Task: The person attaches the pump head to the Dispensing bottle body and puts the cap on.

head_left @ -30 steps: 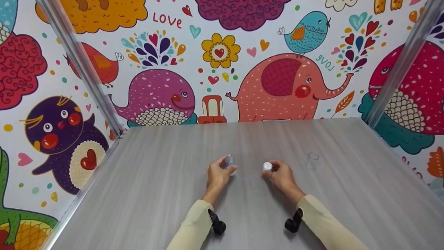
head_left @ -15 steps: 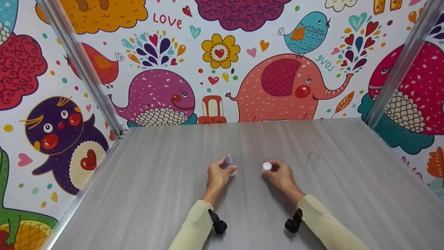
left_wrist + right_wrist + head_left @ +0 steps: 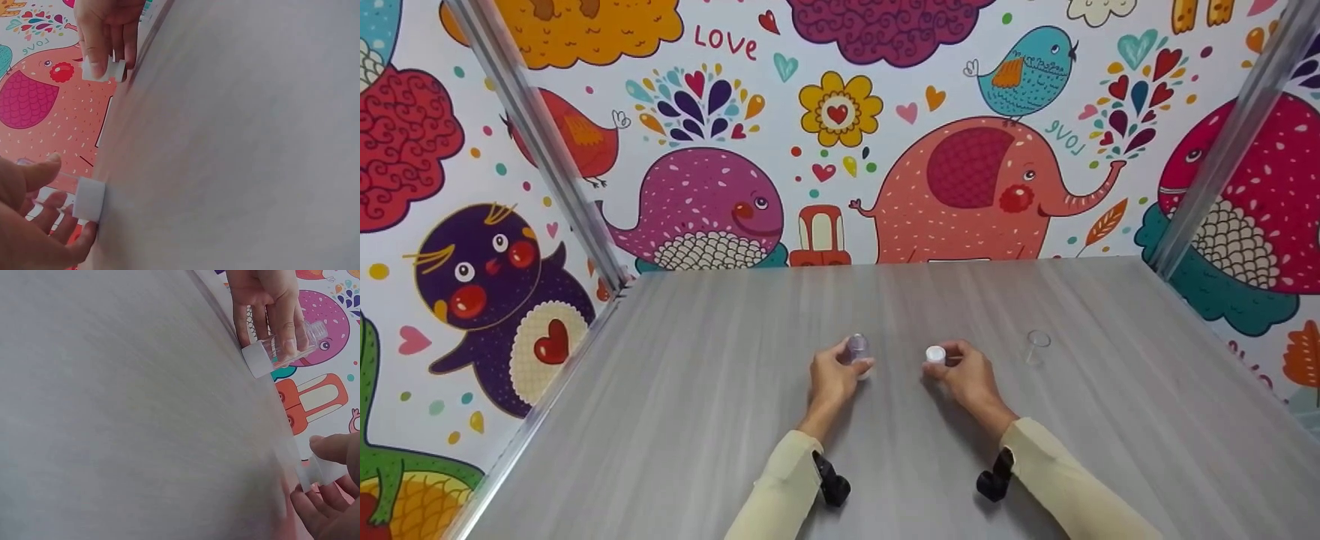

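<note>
In the head view, my left hand (image 3: 832, 379) grips a small clear bottle (image 3: 858, 348) between thumb and fingers. It stands upright with its threaded neck on top, plain in the right wrist view. A white base (image 3: 257, 360) forms its lower end, close to or on the table. Opposite, my right hand (image 3: 971, 379) pinches a small white cap-like piece (image 3: 935, 354). This piece has a stepped side in the left wrist view, and fingers hide part of it. The two objects are apart. Right of the right hand, a clear cylindrical cover (image 3: 1037, 346) stands on the table.
The grey wood-grain table (image 3: 697, 420) runs back to a wall (image 3: 825, 45) printed with cartoon animals. Metal posts (image 3: 540, 142) rise at both back corners. Black cameras (image 3: 834, 484) are strapped at both wrists.
The right hand has lifted slightly and shifted a little left with the white cap-like piece. The left hand and clear bottle stay nearly still. The head view has shifted very slightly.
</note>
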`<act>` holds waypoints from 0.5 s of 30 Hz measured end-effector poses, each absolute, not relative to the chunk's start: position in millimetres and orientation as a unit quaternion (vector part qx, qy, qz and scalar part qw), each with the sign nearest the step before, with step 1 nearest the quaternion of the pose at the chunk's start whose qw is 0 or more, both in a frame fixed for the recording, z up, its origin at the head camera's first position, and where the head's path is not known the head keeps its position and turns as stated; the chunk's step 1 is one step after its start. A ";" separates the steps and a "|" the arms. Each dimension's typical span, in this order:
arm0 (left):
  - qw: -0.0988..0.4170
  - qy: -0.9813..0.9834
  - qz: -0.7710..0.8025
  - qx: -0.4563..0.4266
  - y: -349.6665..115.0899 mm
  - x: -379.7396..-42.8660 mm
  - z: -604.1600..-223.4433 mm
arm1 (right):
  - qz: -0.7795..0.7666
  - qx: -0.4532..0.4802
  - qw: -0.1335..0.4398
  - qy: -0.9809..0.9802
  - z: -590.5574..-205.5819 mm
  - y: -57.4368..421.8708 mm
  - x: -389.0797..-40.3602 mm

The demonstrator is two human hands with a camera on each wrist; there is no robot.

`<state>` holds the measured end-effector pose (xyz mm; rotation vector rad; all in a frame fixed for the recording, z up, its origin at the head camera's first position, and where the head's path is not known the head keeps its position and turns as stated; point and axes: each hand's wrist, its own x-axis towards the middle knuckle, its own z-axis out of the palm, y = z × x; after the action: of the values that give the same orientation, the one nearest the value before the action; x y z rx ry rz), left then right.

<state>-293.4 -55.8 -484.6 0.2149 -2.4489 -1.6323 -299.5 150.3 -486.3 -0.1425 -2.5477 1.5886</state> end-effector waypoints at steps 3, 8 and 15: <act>0.099 -0.828 -0.548 0.068 -56.1 -293.7 -484.4 | 0.533 -0.045 0.075 -0.842 -485.5 148.1 -300.7; 0.095 -0.828 -0.547 0.071 -56.1 -293.4 -485.0 | 0.540 -0.046 0.080 -0.837 -483.7 145.0 -301.1; 0.097 -0.831 -0.543 0.070 -56.1 -293.2 -486.4 | 0.538 -0.040 0.087 -0.837 -481.7 142.5 -300.6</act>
<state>-293.2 -56.1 -486.4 0.2071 -2.4608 -1.6083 -300.6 142.5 -481.7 -0.1204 -2.4950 1.6029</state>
